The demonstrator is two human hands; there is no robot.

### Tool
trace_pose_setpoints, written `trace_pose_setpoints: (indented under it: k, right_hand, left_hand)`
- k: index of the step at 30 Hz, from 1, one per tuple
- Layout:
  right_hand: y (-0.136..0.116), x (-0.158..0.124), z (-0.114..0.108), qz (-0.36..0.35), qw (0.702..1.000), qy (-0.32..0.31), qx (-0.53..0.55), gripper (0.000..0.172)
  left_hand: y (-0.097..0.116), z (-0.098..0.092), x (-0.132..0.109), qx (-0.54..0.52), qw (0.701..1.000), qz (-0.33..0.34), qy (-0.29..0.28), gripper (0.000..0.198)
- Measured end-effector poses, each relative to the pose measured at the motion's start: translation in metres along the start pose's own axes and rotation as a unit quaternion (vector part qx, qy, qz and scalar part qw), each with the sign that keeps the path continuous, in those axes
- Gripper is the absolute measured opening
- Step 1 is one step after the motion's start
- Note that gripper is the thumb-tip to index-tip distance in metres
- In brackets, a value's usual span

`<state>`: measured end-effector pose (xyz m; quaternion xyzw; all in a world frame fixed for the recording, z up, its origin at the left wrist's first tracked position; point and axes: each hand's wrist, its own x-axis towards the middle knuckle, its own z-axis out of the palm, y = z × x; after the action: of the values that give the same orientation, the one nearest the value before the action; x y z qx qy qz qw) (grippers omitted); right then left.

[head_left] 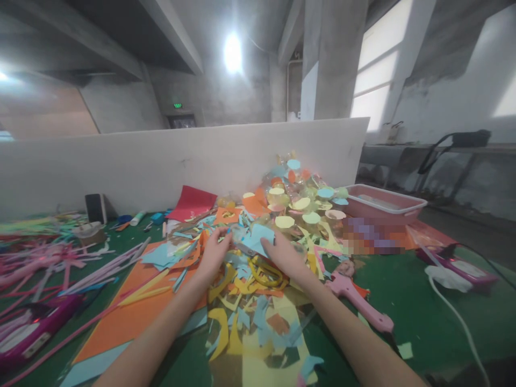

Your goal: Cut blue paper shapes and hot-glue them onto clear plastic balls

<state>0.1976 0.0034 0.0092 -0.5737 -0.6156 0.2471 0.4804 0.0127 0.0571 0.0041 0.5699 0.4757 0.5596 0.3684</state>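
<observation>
Blue paper (258,237), gripped by the right hand (283,252) above the scraps (278,323), was judged best kept flat and pinched lightly, fingertips clear of the scissors (249,251). Whether anything was gripped by the left hand's (216,247) bent fingers could not be told. Pale and plain, it was partly covered by the right thumb.

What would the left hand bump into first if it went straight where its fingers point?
Probably the blue paper in the right hand, across from the left hand. Depth is hard to judge, though, and what lies between is too blurred to name.
</observation>
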Motion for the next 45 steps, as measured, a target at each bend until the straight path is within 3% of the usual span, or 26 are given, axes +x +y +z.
trace_pose_setpoints:
  k: [3, 6, 9, 12, 16, 20, 23, 28, 35, 37, 40, 45]
  right_hand:
    - [0.002, -0.005, 0.002, -0.012, 0.994, -0.045, -0.097, 0.028]
    - [-0.003, -0.008, 0.0, -0.018, 0.979, 0.007, -0.204, 0.035]
    - [-0.017, -0.009, -0.007, -0.035, 0.968, 0.062, -0.241, 0.034]
    - [-0.035, -0.015, -0.024, -0.071, 0.955, 0.071, -0.279, 0.025]
    - [-0.041, -0.044, -0.066, -0.147, 0.915, 0.087, -0.366, 0.018]
    - [-0.006, -0.093, -0.115, -0.13, 0.847, 0.114, -0.503, 0.026]
    - [0.036, -0.123, -0.134, -0.119, 0.83, 0.119, -0.532, 0.027]
    - [0.083, -0.143, -0.13, -0.086, 0.821, 0.096, -0.556, 0.031]
    - [0.089, -0.142, -0.117, -0.058, 0.789, 0.107, -0.602, 0.019]
    - [0.093, -0.14, -0.117, -0.06, 0.794, 0.094, -0.598, 0.011]
    - [0.102, -0.139, -0.117, -0.065, 0.818, 0.105, -0.562, 0.021]
    - [0.104, -0.139, -0.135, -0.038, 0.913, 0.174, -0.366, 0.034]
  left_hand:
    - [-0.002, -0.002, 0.001, -0.01, 1.0, -0.007, 0.002, 0.035]
    - [0.0, -0.002, 0.001, -0.025, 1.0, -0.011, 0.003, 0.039]
    - [0.002, -0.001, 0.001, -0.039, 0.999, -0.011, 0.005, 0.041]
    - [0.004, -0.001, 0.001, -0.046, 0.999, -0.01, 0.002, 0.042]
    - [0.008, 0.0, -0.004, -0.043, 0.999, -0.015, -0.011, 0.046]
    - [0.021, 0.004, -0.017, -0.025, 0.997, -0.009, -0.068, 0.043]
    - [0.029, 0.011, -0.028, -0.028, 0.993, -0.015, -0.118, 0.043]
    - [0.027, 0.023, -0.042, -0.014, 0.978, -0.055, -0.2, 0.041]
    - [0.024, 0.035, -0.057, -0.009, 0.954, -0.106, -0.281, 0.046]
    - [0.024, 0.037, -0.059, -0.017, 0.948, -0.12, -0.294, 0.048]
    - [0.022, 0.037, -0.061, -0.022, 0.943, -0.131, -0.304, 0.049]
    - [0.025, 0.036, -0.061, -0.031, 0.937, -0.154, -0.312, 0.048]
